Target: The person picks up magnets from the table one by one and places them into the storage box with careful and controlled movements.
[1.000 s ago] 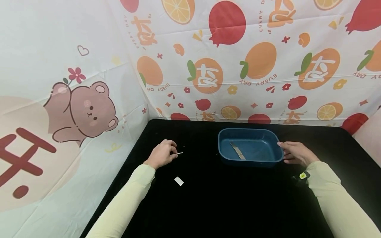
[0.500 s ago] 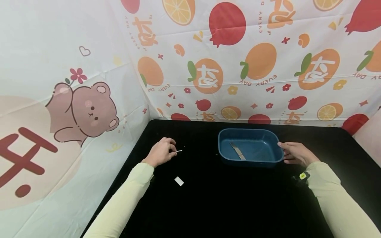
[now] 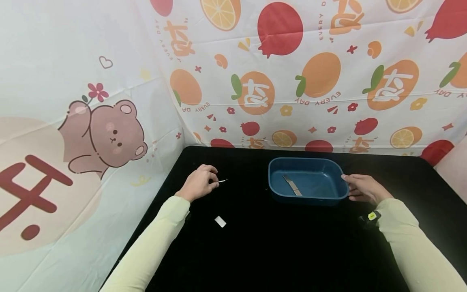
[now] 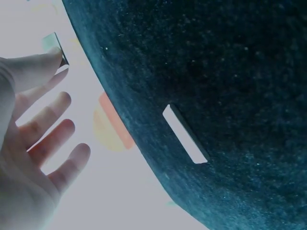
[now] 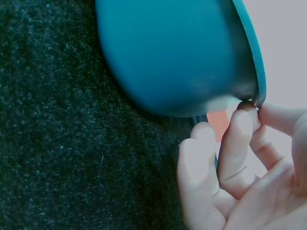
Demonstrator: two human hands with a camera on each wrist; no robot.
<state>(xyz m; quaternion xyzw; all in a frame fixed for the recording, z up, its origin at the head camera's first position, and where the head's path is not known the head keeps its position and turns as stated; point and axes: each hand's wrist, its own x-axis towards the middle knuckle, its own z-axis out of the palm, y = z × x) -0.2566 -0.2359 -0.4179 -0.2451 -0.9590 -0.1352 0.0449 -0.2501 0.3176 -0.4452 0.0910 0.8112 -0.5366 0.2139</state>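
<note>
black table under fruit-print backdrop. our left hand pinches thin white strip at fingertips, other fingers spread in wrist view. our right hand curls fingers on rim of blue tray, steadying it. metal piece lies inside tray; second white strip lies on table near left sleeve. we judge carry step: next move needs strip over tray. only right wrist view shows fingers hooked under rim.

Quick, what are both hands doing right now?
Left hand: pinches a small metal strip.
Right hand: grips the blue tray by its rim.
</note>
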